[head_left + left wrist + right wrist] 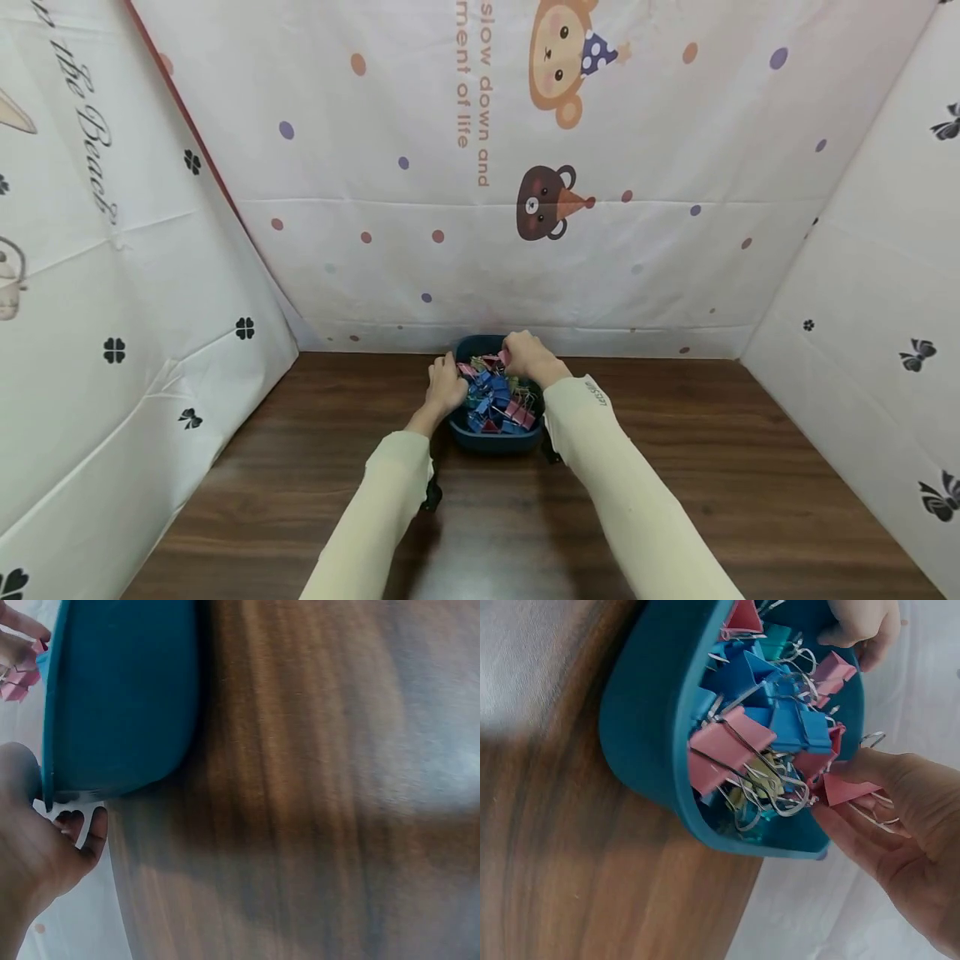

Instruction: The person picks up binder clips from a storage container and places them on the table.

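A teal plastic bin (pixel 495 443) full of binder clips (pixel 780 724) stands at the back of the table. On its left side my left hand (pixel 446 385) grips the rim, thumb inside and fingers outside, as the left wrist view shows from below. My right hand (pixel 528 358), over the far right part of the bin, pinches a pink binder clip (pixel 849 787) by the rim. That clip's wire handles poke out between the fingers. Blue, pink, yellow and green clips lie jumbled in the bin, and the lower layers are hidden.
The brown wood-grain table (pixel 315 492) extends to both sides and in front of the bin. A white printed cloth (pixel 360 275) hangs right behind the bin, and more cloth walls rise at left and right.
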{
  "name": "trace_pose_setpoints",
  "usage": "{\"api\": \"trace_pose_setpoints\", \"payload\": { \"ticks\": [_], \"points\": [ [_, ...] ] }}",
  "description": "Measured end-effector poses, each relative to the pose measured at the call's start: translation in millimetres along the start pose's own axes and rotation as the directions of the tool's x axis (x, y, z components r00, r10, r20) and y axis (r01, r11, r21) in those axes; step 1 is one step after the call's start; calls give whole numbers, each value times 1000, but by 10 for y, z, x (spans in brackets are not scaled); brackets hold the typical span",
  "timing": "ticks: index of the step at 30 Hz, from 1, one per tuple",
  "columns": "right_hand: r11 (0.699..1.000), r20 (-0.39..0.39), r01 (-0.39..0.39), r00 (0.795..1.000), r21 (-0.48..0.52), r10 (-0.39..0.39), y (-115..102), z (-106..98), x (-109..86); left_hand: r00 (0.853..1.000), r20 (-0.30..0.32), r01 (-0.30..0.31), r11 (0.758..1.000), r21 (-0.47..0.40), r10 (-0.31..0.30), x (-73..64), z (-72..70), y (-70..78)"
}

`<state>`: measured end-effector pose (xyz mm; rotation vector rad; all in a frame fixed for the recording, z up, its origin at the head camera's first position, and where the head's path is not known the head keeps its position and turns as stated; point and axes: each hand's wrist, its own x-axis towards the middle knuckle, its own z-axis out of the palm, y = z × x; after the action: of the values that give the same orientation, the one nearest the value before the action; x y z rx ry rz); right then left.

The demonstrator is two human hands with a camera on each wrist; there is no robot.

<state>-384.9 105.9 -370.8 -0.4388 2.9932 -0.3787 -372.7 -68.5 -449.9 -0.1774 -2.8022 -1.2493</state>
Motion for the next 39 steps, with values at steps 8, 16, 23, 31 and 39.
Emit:
{"api": "trace_pose_setpoints", "payload": {
  "ticks": [8,16,23,31,39],
  "points": [
    [998,-94,53,994,-23,-55,22,-158,46,998,-51,33,999,16,-32,138,-92,4],
    [999,-177,37,984,22,-32,246,-289,47,998,-52,37,998,47,-34,232,-63,-47],
    [998,-212,35,976,-58,-46,548,-312,13,993,-108,-41,994,102,52,217,-40,-88],
    [988,-235,31,970,-150,-66,846,-95,-55,989,-132,-54,993,109,68,149,27,-99],
    [989,-207,5,978,-151,-37,1000,171,-37,985,-156,-50,991,127,70,113,69,-111]
  ]
}}
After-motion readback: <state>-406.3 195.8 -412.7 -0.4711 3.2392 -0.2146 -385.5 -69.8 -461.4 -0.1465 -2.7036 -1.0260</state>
